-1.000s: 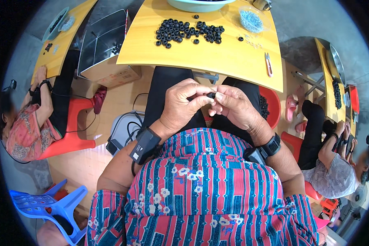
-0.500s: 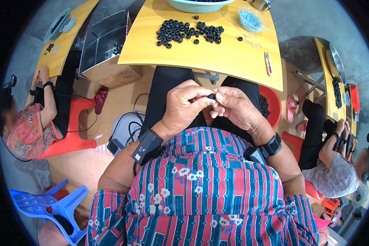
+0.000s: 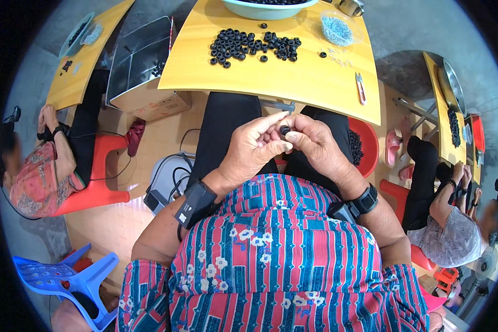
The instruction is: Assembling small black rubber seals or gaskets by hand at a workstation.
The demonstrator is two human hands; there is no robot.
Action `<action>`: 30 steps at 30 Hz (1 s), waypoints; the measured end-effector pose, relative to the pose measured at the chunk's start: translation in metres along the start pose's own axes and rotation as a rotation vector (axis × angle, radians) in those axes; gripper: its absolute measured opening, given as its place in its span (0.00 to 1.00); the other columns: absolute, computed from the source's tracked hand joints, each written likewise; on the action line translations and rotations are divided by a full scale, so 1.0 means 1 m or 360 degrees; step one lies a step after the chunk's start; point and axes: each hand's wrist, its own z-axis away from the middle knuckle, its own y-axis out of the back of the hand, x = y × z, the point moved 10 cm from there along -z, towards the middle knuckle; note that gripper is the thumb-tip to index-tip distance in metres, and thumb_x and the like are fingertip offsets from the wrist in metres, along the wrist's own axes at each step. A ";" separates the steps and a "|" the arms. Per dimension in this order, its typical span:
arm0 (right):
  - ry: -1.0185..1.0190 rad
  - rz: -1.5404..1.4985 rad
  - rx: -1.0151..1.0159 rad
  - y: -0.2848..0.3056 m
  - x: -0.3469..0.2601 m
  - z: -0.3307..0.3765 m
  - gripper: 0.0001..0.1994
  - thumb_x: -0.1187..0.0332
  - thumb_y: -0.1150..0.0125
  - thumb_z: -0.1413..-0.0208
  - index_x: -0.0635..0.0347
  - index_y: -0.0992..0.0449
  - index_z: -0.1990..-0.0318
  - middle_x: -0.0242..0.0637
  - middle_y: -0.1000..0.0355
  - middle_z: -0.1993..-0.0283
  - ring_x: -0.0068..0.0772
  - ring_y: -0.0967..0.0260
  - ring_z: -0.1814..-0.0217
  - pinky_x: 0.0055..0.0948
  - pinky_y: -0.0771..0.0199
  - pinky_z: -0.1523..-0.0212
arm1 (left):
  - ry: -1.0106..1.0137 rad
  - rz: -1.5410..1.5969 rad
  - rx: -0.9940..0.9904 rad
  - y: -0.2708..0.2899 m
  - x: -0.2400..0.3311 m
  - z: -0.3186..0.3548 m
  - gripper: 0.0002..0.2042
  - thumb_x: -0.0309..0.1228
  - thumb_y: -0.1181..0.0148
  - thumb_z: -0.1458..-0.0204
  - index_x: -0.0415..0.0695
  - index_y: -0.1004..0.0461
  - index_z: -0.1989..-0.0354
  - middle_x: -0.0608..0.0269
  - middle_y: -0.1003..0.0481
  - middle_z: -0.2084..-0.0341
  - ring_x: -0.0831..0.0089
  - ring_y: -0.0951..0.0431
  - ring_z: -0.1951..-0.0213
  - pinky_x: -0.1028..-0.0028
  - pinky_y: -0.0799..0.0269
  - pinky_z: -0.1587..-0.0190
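A small black ring-shaped part (image 3: pixel 285 130) is between my hands, above my lap and in front of the table edge. My right hand (image 3: pixel 318 143) pinches it from the right, thumb and forefinger closed on it. Around its left side my left hand (image 3: pixel 249 145) is curled, the thumb tip lying just below the part and the fingers partly hidden behind. A loose cluster of similar black parts (image 3: pixel 254 45) lies on the yellow table (image 3: pixel 205 77) ahead. A clear tub (image 3: pixel 337 31) of small pale-blue pieces stands at its far right.
White-bladed snips (image 3: pixel 361 88) lie near the table's right edge. A pale green basin (image 3: pixel 270 9) of black parts stands at the back. Right of my legs is a red basin (image 3: pixel 369 146). A cardboard box (image 3: pixel 149 102) and a blue chair (image 3: pixel 72 276) are at left; people sit either side.
Both hands have tilted, and the black part now shows more of its round opening. My left thumb has slid lower, away from the part, while the left forefinger stretches further forward.
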 end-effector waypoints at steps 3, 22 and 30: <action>0.0397 0.0404 0.0170 0.004 -0.015 0.002 0.07 0.72 0.48 0.45 0.61 0.32 0.59 0.41 0.32 0.67 0.35 0.30 0.64 0.30 0.29 0.63 | 0.0031 0.0106 -0.0035 -0.008 0.001 -0.002 0.24 0.28 0.42 0.46 0.33 0.39 0.42 0.59 0.29 0.53 0.78 0.30 0.53 0.78 0.32 0.50; 0.0397 0.0527 0.0210 0.006 -0.028 0.003 0.10 0.74 0.47 0.50 0.61 0.30 0.59 0.46 0.31 0.61 0.49 0.32 0.57 0.37 0.32 0.55 | 0.0070 0.0217 0.0007 -0.009 -0.001 -0.002 0.22 0.27 0.44 0.45 0.34 0.38 0.42 0.59 0.29 0.53 0.76 0.29 0.53 0.76 0.33 0.48; 0.0310 0.0575 0.0170 0.006 -0.025 0.003 0.11 0.73 0.46 0.51 0.62 0.29 0.59 0.47 0.30 0.62 0.49 0.32 0.57 0.36 0.32 0.54 | 0.0177 0.0217 -0.0062 -0.012 -0.005 -0.001 0.21 0.26 0.47 0.44 0.34 0.38 0.42 0.59 0.29 0.53 0.77 0.29 0.53 0.78 0.29 0.53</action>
